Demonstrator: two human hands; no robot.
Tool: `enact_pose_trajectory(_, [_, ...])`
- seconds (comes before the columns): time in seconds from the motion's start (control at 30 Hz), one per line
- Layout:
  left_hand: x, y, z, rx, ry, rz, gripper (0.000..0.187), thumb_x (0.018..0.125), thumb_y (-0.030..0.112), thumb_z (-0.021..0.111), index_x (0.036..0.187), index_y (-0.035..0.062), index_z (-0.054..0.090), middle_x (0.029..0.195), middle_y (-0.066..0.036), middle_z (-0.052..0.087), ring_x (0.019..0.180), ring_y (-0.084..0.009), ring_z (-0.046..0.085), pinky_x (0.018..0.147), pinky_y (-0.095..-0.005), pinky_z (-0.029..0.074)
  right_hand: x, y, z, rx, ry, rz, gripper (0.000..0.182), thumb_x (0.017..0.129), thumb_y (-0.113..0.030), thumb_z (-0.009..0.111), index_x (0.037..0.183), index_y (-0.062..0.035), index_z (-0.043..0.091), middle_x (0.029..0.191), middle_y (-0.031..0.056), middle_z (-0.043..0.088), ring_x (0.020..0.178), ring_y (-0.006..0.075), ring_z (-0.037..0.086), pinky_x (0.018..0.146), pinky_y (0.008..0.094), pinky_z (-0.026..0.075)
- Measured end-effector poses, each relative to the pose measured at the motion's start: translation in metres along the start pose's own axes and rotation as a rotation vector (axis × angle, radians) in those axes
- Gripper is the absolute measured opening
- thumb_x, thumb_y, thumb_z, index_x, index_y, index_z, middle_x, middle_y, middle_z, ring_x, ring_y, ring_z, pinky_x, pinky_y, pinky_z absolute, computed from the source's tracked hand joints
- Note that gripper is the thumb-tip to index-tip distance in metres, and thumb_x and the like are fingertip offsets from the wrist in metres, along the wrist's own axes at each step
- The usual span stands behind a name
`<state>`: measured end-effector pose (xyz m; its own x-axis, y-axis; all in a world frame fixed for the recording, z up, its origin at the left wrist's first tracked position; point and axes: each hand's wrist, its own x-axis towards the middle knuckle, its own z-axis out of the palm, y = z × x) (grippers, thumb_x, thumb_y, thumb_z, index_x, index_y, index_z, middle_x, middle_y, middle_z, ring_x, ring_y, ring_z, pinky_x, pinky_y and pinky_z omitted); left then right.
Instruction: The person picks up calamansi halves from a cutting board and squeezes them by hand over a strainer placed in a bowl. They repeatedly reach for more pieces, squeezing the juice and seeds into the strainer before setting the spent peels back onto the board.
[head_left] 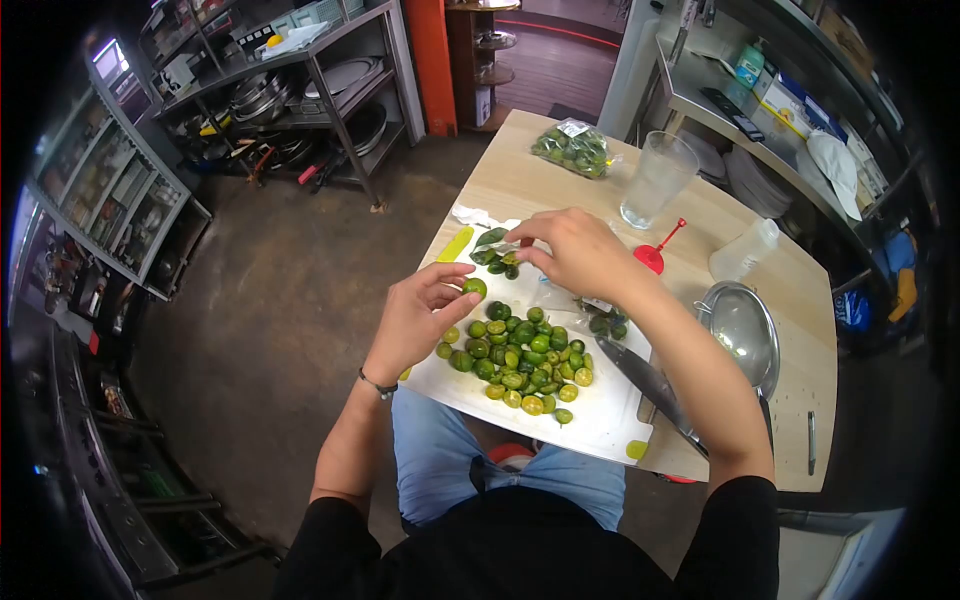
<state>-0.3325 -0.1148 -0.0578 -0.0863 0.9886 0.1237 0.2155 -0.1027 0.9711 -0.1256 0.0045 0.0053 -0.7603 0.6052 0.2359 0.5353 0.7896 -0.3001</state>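
My left hand (412,317) pinches a small green lime (475,288) between thumb and fingers, above the left side of a white cutting board (607,432). My right hand (568,248) hangs over a little heap of green leaves and stems (494,262) at the board's far end. Its thumb and fingertips come close together; what sits between them, if anything, is too small to make out. A pile of small limes (520,350) covers the middle of the board, some of them yellowish. On the board's right lies a broad-bladed knife (648,385), partly under my right forearm.
Beside the pile is an opened clear bag with limes (603,318). Farther back stand a bag of limes (573,150), a clear tumbler (658,180), a red funnel (650,258) and a plastic bottle (743,250). A metal strainer (742,335) and a pen (811,443) lie right.
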Motion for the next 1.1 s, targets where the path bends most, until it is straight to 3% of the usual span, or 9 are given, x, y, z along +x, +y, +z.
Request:
enact_pose_trajectory(0.23, [0.019,0.049,0.065,-0.418,-0.244,-0.047,0.034,0.088,0.008,0.072,0.118,-0.0013,0.058,0.099,-0.006,0.064,0.085,-0.0094,0.065,0.073,-0.0209,0.05,-0.095,-0.015,-0.06,0.19,0.023,-0.008,0.044,0.082,-0.03,0.072,0.123,-0.016,0.063,0.104,0.0087,0.069,0.092,0.0317,0.066,0.079,0.042,0.053])
enact_pose_trajectory(0.3, [0.024,0.062,0.095,-0.463,-0.363,-0.037,0.032,0.088,0.008,0.072,0.116,-0.0014,0.058,0.097,-0.006,0.065,0.086,-0.0088,0.065,0.072,-0.0206,0.05,-0.122,-0.003,-0.062,0.052,0.269,-0.059,0.047,0.077,-0.032,0.078,0.119,-0.0138,0.066,0.098,0.0081,0.069,0.063,0.0235,0.062,0.061,0.0338,0.05])
enact_pose_trajectory(0.37, [0.03,0.074,0.128,-0.45,-0.429,-0.002,0.029,0.088,0.008,0.072,0.113,-0.0016,0.06,0.099,-0.007,0.067,0.087,-0.0088,0.065,0.073,-0.0204,0.051,-0.147,0.008,-0.072,0.045,0.343,-0.045,0.04,0.077,-0.026,0.079,0.113,-0.0122,0.068,0.092,0.008,0.068,0.059,0.0218,0.06,0.058,0.0322,0.049])
enact_pose_trajectory(0.5, [0.038,0.103,0.186,-0.415,-0.513,0.078,0.029,0.089,0.01,0.071,0.113,-0.004,0.061,0.101,-0.009,0.069,0.091,-0.0098,0.066,0.079,-0.0216,0.052,-0.199,0.023,-0.106,0.166,0.35,0.222,0.03,0.079,-0.019,0.075,0.107,-0.0108,0.068,0.092,0.0085,0.07,0.061,0.0236,0.064,0.061,0.0339,0.052])
enact_pose_trajectory(0.57, [0.038,0.122,0.212,-0.322,-0.521,0.097,0.032,0.089,0.006,0.07,0.119,-0.0027,0.061,0.105,-0.008,0.068,0.093,-0.0111,0.064,0.082,-0.0246,0.053,-0.223,0.039,-0.11,0.322,0.375,0.438,0.03,0.079,-0.016,0.075,0.107,-0.0086,0.067,0.094,0.0091,0.071,0.052,0.0166,0.058,0.056,0.029,0.049])
enact_pose_trajectory(0.7, [0.04,0.123,0.264,-0.368,-0.526,0.194,0.035,0.091,0.008,0.069,0.121,-0.0065,0.059,0.109,-0.012,0.067,0.098,-0.0123,0.064,0.086,-0.0241,0.053,-0.258,0.059,-0.109,0.652,0.563,0.483,0.027,0.084,-0.01,0.071,0.11,-0.0041,0.067,0.09,0.007,0.073,0.053,0.0088,0.057,0.054,0.0254,0.046])
enact_pose_trajectory(0.77, [0.041,0.125,0.28,-0.359,-0.507,0.197,0.035,0.091,0.01,0.068,0.12,-0.0077,0.058,0.108,-0.013,0.068,0.097,-0.0128,0.065,0.086,-0.0239,0.053,-0.269,0.062,-0.112,0.715,0.527,0.549,0.03,0.087,-0.005,0.069,0.116,-0.0006,0.065,0.11,0.0068,0.069,0.062,0.0054,0.058,0.058,0.0201,0.048])
enact_pose_trajectory(0.97, [0.05,0.132,0.299,-0.269,-0.602,-0.007,0.039,0.09,0.011,0.07,0.121,-0.0089,0.059,0.101,-0.013,0.07,0.091,-0.014,0.068,0.08,-0.0228,0.055,-0.284,0.078,-0.114,0.623,0.522,0.62,0.033,0.088,-0.008,0.069,0.12,-0.0017,0.065,0.097,0.0064,0.071,0.062,0.0066,0.06,0.055,0.0213,0.048])
enact_pose_trajectory(1.1, [0.057,0.128,0.305,-0.245,-0.599,0.07,0.037,0.087,0.01,0.072,0.118,-0.0077,0.062,0.102,-0.012,0.07,0.091,-0.0134,0.067,0.081,-0.0231,0.055,-0.284,0.086,-0.12,0.68,0.502,0.617,0.028,0.089,-0.011,0.069,0.116,-0.0031,0.068,0.088,0.0079,0.073,0.06,0.0089,0.063,0.053,0.0239,0.05])
